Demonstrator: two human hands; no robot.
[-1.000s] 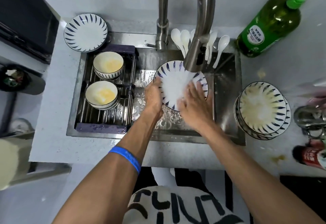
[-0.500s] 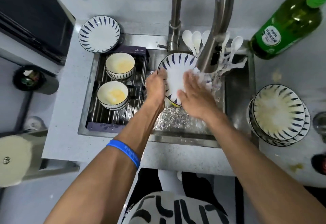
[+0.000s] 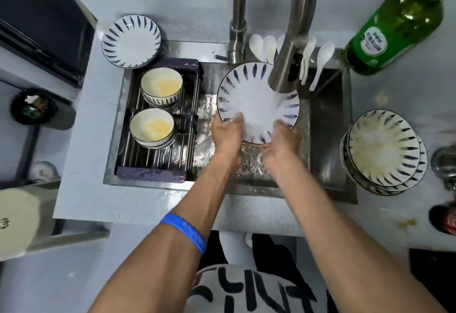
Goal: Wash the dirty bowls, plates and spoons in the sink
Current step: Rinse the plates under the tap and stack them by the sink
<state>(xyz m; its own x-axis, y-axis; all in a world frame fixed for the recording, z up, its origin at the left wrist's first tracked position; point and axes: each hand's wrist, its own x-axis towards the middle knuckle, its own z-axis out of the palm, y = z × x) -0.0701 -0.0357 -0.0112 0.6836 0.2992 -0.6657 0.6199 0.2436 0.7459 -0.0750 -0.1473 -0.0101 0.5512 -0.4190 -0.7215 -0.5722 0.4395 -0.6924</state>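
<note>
A white plate with blue dashes (image 3: 251, 98) is held flat over the steel sink (image 3: 328, 140) under the running faucet (image 3: 288, 66). My left hand (image 3: 225, 132) grips its near left rim and my right hand (image 3: 283, 137) grips its near right rim. Two stacks of bowls with yellow residue (image 3: 161, 85) (image 3: 151, 125) stand on the rack (image 3: 158, 162) in the sink's left half. Several white spoons (image 3: 318, 63) lean at the sink's back edge. A stack of dirty plates (image 3: 383, 149) sits on the counter to the right.
One plate with blue dashes (image 3: 130, 41) lies on the counter behind the rack. A green soap bottle (image 3: 394, 26) stands at the back right. A red can (image 3: 446, 219) and a metal object (image 3: 444, 162) are at the right edge. Yellow spills dot the right counter.
Both hands slid from the plate's sides and face down to its near rim. The plate went from tilted toward me to flat under the water stream.
</note>
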